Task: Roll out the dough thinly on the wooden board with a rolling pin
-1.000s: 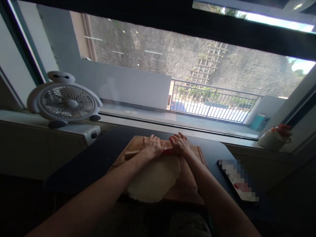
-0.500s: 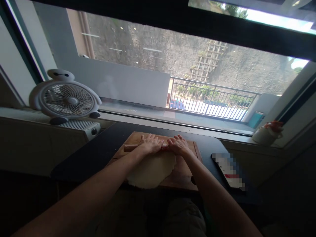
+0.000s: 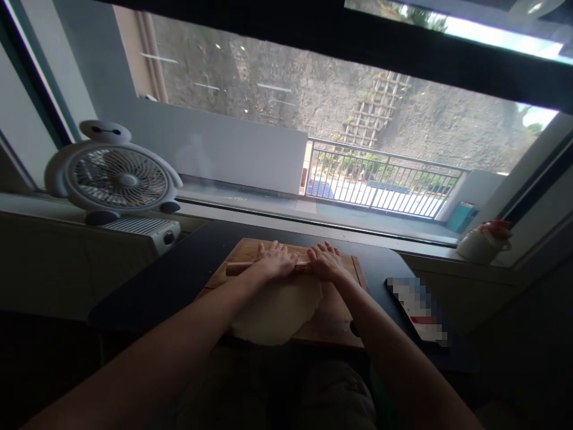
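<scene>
On a wooden cutting board [image 3: 329, 310] lies a thin, pale sheet of rolled dough [image 3: 275, 313] with an uneven edge. Across its far part runs a wooden rolling pin [image 3: 237, 269], whose left end sticks out past my wrist. My left hand [image 3: 276, 260] rests flat on top of the pin, fingers stretched forward. Close beside it, my right hand [image 3: 326, 260] also lies palm down over the pin's right part, fingers extended. Both hands cover most of the pin, and its right end is hidden. My left forearm covers part of the dough's left side.
The board is on a dark table [image 3: 179, 275]. A phone-like device [image 3: 416, 310] with a blurred screen lies at the right. A white fan [image 3: 128, 179] stands on a box-like unit at the left. A white pot [image 3: 481, 245] sits on the windowsill.
The view has shifted slightly. Both hands remain on the rolling pin near the far edge of the dough; my right hand sits a little farther from the left one.
</scene>
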`<state>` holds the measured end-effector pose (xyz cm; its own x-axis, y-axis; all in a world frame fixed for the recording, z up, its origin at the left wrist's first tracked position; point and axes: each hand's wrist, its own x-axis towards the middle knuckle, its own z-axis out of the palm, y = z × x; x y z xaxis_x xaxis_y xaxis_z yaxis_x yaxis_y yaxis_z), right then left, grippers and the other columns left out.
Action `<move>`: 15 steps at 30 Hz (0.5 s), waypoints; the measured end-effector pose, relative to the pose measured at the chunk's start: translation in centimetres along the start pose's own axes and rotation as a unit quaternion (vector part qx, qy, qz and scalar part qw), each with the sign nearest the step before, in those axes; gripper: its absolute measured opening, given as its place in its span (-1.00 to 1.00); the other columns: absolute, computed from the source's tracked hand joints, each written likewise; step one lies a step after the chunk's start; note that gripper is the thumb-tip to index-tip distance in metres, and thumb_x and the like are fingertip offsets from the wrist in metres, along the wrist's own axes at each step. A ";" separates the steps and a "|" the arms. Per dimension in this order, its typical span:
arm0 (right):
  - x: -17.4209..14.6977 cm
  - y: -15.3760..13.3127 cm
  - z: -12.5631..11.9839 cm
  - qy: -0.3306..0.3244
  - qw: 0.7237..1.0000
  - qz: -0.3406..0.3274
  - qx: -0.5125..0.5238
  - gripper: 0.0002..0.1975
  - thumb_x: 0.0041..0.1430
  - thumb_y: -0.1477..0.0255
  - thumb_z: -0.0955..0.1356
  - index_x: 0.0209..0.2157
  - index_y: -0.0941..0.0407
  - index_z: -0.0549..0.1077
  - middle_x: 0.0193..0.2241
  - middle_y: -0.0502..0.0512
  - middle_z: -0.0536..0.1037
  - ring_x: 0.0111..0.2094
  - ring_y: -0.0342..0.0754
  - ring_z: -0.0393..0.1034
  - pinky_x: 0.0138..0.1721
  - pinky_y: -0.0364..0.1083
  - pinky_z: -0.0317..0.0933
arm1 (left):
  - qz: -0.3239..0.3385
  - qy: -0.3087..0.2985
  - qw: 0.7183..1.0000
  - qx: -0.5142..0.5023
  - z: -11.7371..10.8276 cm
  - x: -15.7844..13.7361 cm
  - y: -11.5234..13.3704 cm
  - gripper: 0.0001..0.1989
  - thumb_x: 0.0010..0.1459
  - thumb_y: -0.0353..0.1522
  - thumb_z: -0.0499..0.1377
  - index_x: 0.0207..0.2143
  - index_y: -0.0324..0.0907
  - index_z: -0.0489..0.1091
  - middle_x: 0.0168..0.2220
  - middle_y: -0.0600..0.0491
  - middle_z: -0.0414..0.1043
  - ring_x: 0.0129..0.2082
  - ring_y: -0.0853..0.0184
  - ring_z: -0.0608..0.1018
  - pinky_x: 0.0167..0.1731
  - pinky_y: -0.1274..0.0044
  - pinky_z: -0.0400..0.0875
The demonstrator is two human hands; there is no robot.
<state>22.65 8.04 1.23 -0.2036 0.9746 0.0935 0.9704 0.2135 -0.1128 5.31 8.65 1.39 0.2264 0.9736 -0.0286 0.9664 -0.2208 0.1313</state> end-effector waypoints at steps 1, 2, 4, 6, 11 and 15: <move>1.4 0.0 -0.1 -0.005 1.000 -0.005 -0.003 -0.57 0.33 0.19 0.03 0.08 -0.03 0.29 0.19 0.10 0.21 0.28 0.10 -0.18 0.18 0.18 -0.20 | -0.015 -0.005 1.000 -0.003 0.0 1.2 -0.4 -0.35 0.21 -0.02 -0.31 0.15 -0.11 0.22 0.27 -0.09 0.07 0.30 0.04 -0.02 0.15 -0.02 -0.20; 2.6 -0.1 -0.1 -0.010 1.000 -0.008 -0.006 -0.58 0.32 0.19 0.06 0.08 -0.04 0.29 0.19 0.10 0.22 0.27 0.10 -0.16 0.17 0.18 -0.18 | -0.032 -0.007 0.999 -0.006 -0.1 2.4 -0.9 -0.33 0.20 -0.02 -0.32 0.17 -0.15 0.20 0.27 -0.12 0.06 0.30 0.03 -0.02 0.15 -0.03 -0.19; 4.7 -0.1 -0.1 -0.014 1.000 -0.006 -0.009 -0.57 0.31 0.17 0.06 0.10 -0.03 0.27 0.19 0.14 0.21 0.26 0.12 -0.13 0.15 0.18 -0.14 | -0.060 -0.007 0.998 -0.007 -0.3 4.2 -1.7 -0.31 0.20 -0.03 -0.33 0.19 -0.20 0.16 0.27 -0.17 0.04 0.30 0.01 -0.03 0.14 -0.04 -0.17; 5.8 -0.1 0.1 -0.012 1.000 0.000 -0.007 -0.52 0.32 0.16 0.01 0.13 0.01 0.24 0.20 0.19 0.18 0.26 0.13 -0.14 0.14 0.18 -0.12 | -0.075 -0.008 0.997 -0.006 -0.5 5.2 -2.2 -0.32 0.19 -0.05 -0.31 0.21 -0.21 0.13 0.28 -0.18 0.03 0.30 0.01 -0.04 0.14 -0.04 -0.17; 4.0 0.2 0.5 0.000 1.000 -0.004 0.003 -0.50 0.33 0.13 -0.03 0.13 -0.03 0.23 0.24 0.14 0.11 0.27 0.11 -0.18 0.14 0.15 -0.10 | -0.037 -0.038 0.999 -0.004 -0.6 4.1 -1.6 -0.34 0.18 -0.03 -0.25 0.24 -0.13 0.07 0.31 -0.09 -0.05 0.31 0.06 -0.05 0.17 0.00 -0.18; -1.6 -0.2 0.4 0.017 1.000 -0.003 0.006 -0.48 0.35 0.17 -0.07 0.08 -0.01 0.30 0.22 0.07 0.17 0.29 0.08 -0.20 0.18 0.12 -0.17 | 0.011 -0.035 0.999 0.001 -0.6 0.3 0.0 -0.37 0.20 -0.03 -0.25 0.21 -0.11 0.13 0.30 -0.07 -0.01 0.31 0.07 -0.06 0.18 0.02 -0.28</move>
<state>22.76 6.44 0.68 -0.2050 0.9704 0.1274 0.9675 0.2206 -0.1238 5.28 9.01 1.99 0.2564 0.9618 -0.0957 0.9611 -0.2432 0.1306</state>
